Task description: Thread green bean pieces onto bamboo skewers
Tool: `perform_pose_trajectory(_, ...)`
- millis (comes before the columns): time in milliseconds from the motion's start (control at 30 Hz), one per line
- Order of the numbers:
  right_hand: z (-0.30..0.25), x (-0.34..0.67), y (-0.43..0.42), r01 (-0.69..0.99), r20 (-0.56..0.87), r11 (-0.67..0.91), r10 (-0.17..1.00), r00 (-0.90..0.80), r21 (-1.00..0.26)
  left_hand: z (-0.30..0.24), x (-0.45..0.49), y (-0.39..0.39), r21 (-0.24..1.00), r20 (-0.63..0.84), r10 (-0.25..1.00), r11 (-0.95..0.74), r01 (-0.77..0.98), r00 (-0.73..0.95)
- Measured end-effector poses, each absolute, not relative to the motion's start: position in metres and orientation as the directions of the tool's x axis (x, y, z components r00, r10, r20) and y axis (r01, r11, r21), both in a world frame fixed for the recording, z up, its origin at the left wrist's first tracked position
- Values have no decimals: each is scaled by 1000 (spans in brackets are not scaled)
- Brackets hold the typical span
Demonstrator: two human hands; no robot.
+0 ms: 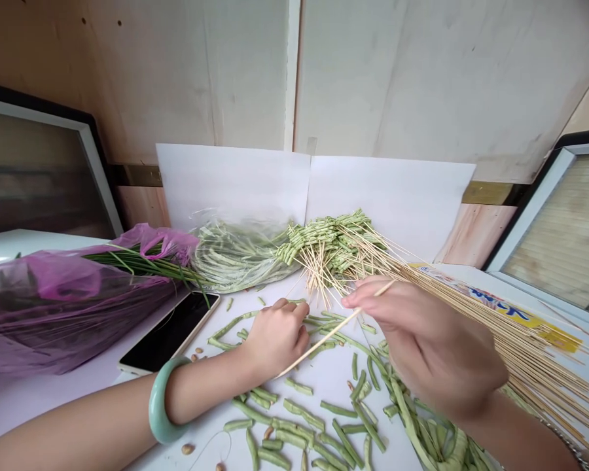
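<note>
R hand [432, 347]: thumb & fingers pinch the upper end of 1 wooden skewer [334, 332]. Skewer slants down-L across the work area; lower end lies just beside the L wrist. L hand [279, 333]: fingers curled, palm down, near the middle of the table [392, 418]; can't tell whether it grips anything, as the fingertips are mostly hidden. L wrist carries a pale green bangle [161, 399]; R wrist carries a bracelet [559, 438].

Cut bean pcs [294, 428]: scattered on the table in front of & btwn both hands, w/ a few small brown seeds [188, 449] among & beside them. Long beans [432, 435]: loose pile below the R hand, partly covered by it.

Skewered beans [334, 235]: stacked at the back of the table, beyond both hands, sticks pointing fwd & R. Spare skewers [515, 353]: long bundle along the R side, next to a yellow-&-blue printed wrapper [559, 337].

Clear bag [240, 255] w/ more long beans: back, L of the stack. Phone [169, 330]: flat, dark screen, L of the L hand. Purple bag [53, 320] w/ green stalks [137, 260] sticking out: far L. White panels [235, 180]: upright behind the stack, against the wall [245, 72].
</note>
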State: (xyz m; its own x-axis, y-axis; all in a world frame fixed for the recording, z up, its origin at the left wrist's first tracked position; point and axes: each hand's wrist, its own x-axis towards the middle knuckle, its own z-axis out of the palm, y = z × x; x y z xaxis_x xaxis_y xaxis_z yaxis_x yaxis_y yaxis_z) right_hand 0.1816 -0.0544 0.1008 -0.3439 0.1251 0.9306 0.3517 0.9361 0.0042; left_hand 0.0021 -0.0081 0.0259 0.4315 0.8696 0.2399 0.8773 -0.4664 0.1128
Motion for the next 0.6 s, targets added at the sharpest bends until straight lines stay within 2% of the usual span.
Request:
perform_pose_trajectory(67,96,187,-48,395,914,912,64,-400,108,28,1,-8,105,216,862,-487,867,458)
perform_pose_trajectory(200,88,188,-32,520,872,808,15,-489,277,28,-1,-4,99,167,861,-500,860,481)
perform_pose_trajectory(267,87,189,-25,603,847,709,17,-532,365,26,-2,-1,102,146,863,-500,860,484)
perform_pose_trajectory(333,86,193,-18,707,855,596,66,-515,381,23,-3,1,105,142,862,-501,859,486)
perform_pose_trajectory(400,85,201,-11,804,882,508,162,-443,310,20,-4,3,111,149,861,-503,857,486)
perform_pose_trajectory(467,84,211,-4,878,890,466,346,-297,112,18,-5,4,122,154,862,-502,856,483)
perform_pose_trajectory(533,83,219,5,890,821,437,550,-154,-126,16,-5,5,134,155,862,-502,855,482)
perform_pose_trajectory(600,82,225,11,860,731,426,675,-95,-282,14,-6,6,148,163,863,-501,852,479)
